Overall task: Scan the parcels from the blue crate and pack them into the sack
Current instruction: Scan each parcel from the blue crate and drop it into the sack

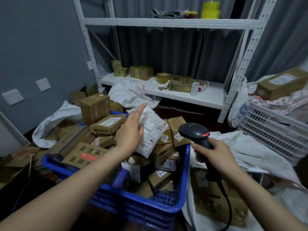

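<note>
My left hand (131, 130) holds a white padded parcel (152, 133) up over the blue crate (185, 179), its printed label facing me. A black handheld scanner (195, 134) is gripped by my right hand (211, 154), its head pointing left at the parcel from just to the right. The crate is heaped with several brown cardboard parcels (107, 124). To the crate's right lies the open white sack (246, 147), with cardboard parcels (216, 207) inside its mouth.
A white metal shelf rack (166, 22) stands behind, with boxes, a mug and yellow tape rolls on it. A white plastic crate (273, 130) sits at the right with a long box above it. More white sacks and loose boxes lie on the floor at left.
</note>
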